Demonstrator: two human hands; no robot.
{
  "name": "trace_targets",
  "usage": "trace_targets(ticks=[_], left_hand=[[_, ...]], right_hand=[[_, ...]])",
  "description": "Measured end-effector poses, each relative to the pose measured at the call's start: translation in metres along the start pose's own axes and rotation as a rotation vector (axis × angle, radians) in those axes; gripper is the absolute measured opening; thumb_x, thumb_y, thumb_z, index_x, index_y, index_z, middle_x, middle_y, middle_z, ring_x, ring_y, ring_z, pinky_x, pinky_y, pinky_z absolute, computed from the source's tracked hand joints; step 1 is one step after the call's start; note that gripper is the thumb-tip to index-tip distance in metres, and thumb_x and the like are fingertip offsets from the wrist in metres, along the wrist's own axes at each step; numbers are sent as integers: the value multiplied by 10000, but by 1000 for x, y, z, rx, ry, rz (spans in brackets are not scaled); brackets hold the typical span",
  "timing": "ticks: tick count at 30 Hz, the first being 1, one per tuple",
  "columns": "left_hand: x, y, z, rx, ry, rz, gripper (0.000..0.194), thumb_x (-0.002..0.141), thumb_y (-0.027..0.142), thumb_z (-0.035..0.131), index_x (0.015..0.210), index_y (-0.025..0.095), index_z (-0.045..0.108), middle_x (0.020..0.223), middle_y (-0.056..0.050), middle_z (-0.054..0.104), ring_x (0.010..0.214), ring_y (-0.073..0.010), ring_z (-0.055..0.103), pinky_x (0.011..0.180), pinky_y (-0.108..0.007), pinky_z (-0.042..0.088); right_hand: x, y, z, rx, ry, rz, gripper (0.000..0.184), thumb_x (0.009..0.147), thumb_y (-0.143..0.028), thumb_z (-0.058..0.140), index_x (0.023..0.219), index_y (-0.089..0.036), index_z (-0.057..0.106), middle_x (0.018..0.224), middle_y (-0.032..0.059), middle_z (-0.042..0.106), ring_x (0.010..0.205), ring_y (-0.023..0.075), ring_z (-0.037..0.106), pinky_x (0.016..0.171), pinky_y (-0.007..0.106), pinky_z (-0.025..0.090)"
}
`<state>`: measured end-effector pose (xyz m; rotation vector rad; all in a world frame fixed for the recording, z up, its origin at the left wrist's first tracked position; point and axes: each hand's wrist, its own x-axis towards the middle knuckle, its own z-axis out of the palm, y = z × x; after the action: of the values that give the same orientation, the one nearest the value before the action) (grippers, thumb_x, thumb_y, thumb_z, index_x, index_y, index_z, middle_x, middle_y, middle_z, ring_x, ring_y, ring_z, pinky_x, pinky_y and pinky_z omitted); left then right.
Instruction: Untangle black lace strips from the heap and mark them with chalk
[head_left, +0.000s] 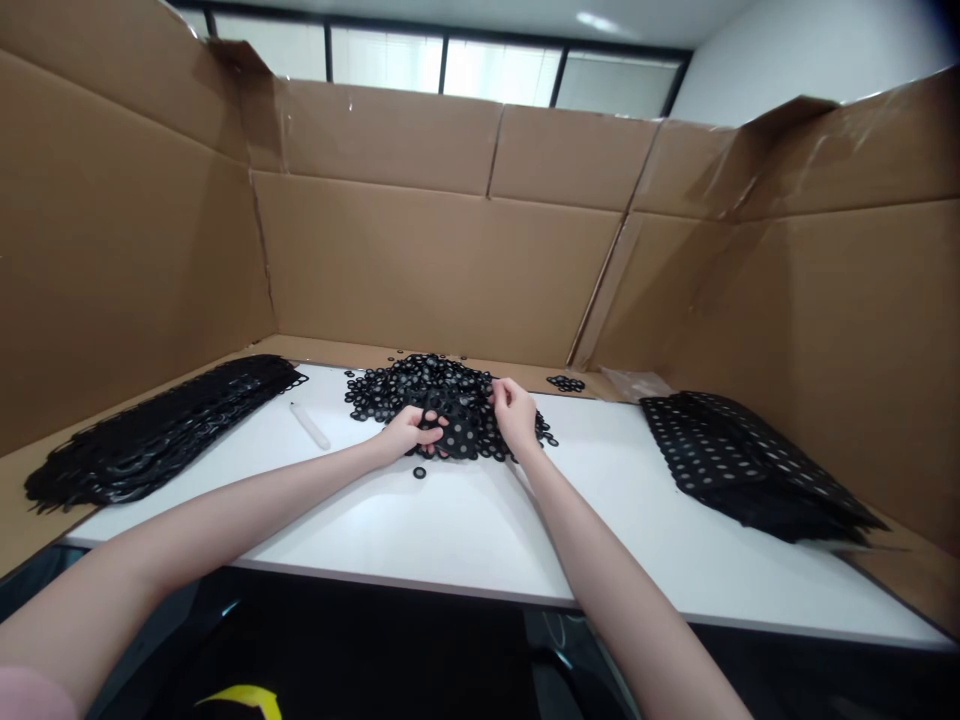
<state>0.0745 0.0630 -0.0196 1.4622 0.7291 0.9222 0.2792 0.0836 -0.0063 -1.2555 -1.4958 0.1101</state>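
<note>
A black perforated rubber sheet (459,432) lies in front of a heap of small black rings (420,385) on the white table (465,530). My left hand (409,432) grips the sheet's left edge, fingers curled over it. My right hand (516,412) pinches the sheet's upper right part with closed fingers. One loose ring (419,472) sits just below my left hand.
A stack of punched-out black sheets (161,430) lies at the left, and a stack of perforated black sheets (750,455) at the right. A white stick (310,426) rests left of the heap. A few rings (566,382) lie behind. Cardboard walls (420,260) surround the table.
</note>
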Motion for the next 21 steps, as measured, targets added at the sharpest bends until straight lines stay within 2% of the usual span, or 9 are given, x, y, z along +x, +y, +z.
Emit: trace_targets(ticks=[3, 6, 8, 11, 14, 18, 21], left_hand=[[2, 0, -1, -55, 35, 26, 407, 610, 357, 781, 859, 89, 602, 612, -61, 694, 464, -93, 555, 464, -195, 392], [3, 0, -3, -91, 82, 56, 411, 600, 352, 794, 844, 85, 600, 610, -60, 690, 466, -96, 564, 461, -196, 400], [3, 1, -3, -105, 102, 58, 420, 589, 352, 804, 840, 83, 600, 600, -50, 683, 445, -89, 554, 450, -195, 397], [2, 2, -4, -150, 124, 44, 432, 566, 352, 821, 833, 94, 601, 585, -18, 661, 446, -102, 577, 452, -202, 409], [1, 4, -6, -223, 114, 21, 445, 535, 354, 840, 815, 100, 604, 601, -7, 648, 483, -128, 615, 473, -218, 429], [0, 5, -8, -269, 36, 25, 519, 508, 372, 854, 882, 103, 613, 567, 16, 612, 475, -119, 598, 496, -229, 453], [0, 4, -8, -174, -57, 53, 507, 531, 407, 839, 857, 96, 606, 543, 10, 601, 476, -121, 588, 483, -226, 449]], right_hand=[[-1, 4, -5, -101, -138, -110, 228, 837, -346, 484, 830, -203, 661, 789, 44, 647, 674, 172, 547, 698, 306, 431], [-5, -12, -8, -79, -84, -197, 272, 884, -325, 431, 849, -201, 671, 825, 57, 638, 751, 181, 554, 750, 319, 437], [-8, -26, -10, -11, -94, -277, 248, 881, -357, 474, 862, -203, 668, 817, 50, 637, 765, 179, 554, 770, 321, 441], [-14, -39, -12, 29, -262, -399, 208, 793, -399, 626, 880, -216, 674, 796, 37, 629, 777, 180, 558, 762, 319, 453], [-18, -42, -10, 61, -344, -402, 203, 758, -396, 671, 843, -212, 687, 765, 33, 611, 724, 164, 558, 690, 297, 462], [-19, -42, -9, 83, -309, -378, 200, 786, -391, 643, 839, -202, 686, 742, 30, 596, 677, 149, 546, 647, 282, 455], [-19, -43, -8, 44, -302, -390, 224, 789, -420, 635, 840, -207, 681, 741, 30, 599, 690, 155, 547, 644, 283, 450]])
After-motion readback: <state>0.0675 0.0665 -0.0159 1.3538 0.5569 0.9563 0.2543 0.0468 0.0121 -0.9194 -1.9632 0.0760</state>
